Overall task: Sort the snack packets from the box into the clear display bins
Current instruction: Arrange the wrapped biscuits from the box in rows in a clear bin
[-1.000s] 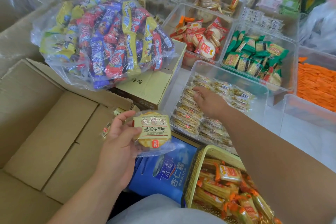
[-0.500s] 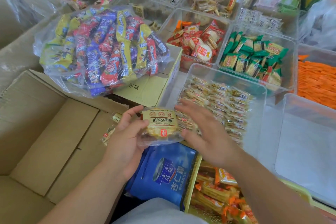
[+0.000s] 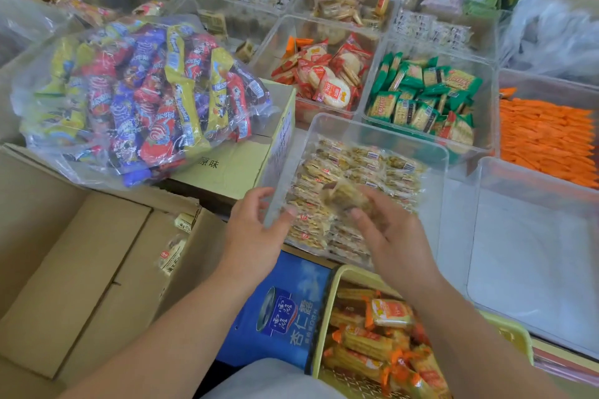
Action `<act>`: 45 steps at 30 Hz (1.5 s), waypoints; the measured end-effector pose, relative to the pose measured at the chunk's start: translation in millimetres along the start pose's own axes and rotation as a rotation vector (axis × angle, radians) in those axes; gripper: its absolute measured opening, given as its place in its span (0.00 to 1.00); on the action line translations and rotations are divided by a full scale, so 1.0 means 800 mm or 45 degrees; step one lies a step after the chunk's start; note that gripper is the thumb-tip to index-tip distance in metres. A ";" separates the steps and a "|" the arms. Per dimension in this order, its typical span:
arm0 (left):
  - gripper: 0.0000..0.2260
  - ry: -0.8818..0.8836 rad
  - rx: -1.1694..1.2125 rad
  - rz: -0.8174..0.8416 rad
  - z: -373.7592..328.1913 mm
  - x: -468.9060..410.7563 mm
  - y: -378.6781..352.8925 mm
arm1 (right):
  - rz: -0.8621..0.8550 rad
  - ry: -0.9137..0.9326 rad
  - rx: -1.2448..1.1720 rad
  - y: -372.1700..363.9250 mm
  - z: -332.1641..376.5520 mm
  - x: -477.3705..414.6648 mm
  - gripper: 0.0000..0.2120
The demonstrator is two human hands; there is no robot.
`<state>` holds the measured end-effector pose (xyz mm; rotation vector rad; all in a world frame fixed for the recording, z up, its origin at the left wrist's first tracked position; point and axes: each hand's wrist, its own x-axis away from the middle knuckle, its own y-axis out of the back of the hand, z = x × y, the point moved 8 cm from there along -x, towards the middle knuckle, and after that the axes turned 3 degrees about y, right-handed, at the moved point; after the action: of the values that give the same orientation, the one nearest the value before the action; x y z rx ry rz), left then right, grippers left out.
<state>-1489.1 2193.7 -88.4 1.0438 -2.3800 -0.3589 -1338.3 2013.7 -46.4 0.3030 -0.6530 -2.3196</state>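
Holds one snack packet [image 3: 344,197] in the right hand [image 3: 393,236], with thumb and fingers closed round it, though much blurred by motion. Carries it just above the near clear bin [image 3: 376,131], over the rows of pale packets [image 3: 372,165] lying flat inside. Reaches with the left hand [image 3: 256,230] to the near left corner of this bin, fingers apart and relaxed, gripping nothing; cannot tell whether the fingertips touch the wall. At lower left, the open cardboard box [image 3: 74,256], with some loose packets [image 3: 175,249] lying along its right side. Behind it, a clear bag of colourful sweets [image 3: 146,100] resting on a smaller carton [image 3: 233,168]. Further back, more bins with red-wrapped crackers [image 3: 324,81], green packets [image 3: 424,97] and orange sticks [image 3: 544,139]. Near the bottom, a blue carton [image 3: 285,308], and just beside it a yellow basket [image 3: 332,282] with orange packets [image 3: 385,317].
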 end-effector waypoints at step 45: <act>0.23 -0.090 -0.127 0.130 0.012 0.053 0.037 | 0.380 0.209 0.805 -0.114 0.032 -0.154 0.29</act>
<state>-1536.7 2182.1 -68.8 0.8739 -2.4400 -0.4793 -1309.9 2164.6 -69.3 0.6273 -1.2456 -1.7366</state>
